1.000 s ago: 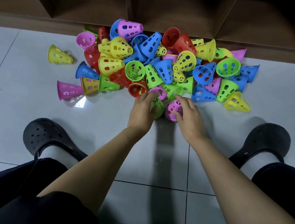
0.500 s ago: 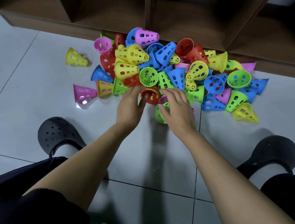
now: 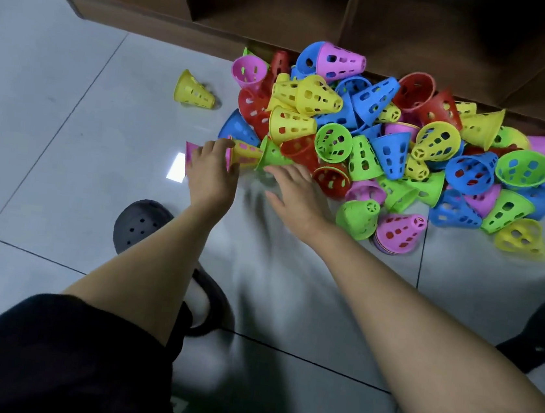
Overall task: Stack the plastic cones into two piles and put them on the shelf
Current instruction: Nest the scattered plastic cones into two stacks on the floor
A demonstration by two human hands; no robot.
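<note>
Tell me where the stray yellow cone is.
In the head view, the stray yellow cone lies on its side on the floor tiles, apart and left of the pile.

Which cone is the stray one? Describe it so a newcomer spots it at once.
Start at the brown shelf along the top, then drop to the heap of coloured cones on the grey floor in front of it. Left of the heap, a yellow cone lies on its side; unlike its neighbours, it touches no other cone.
</note>
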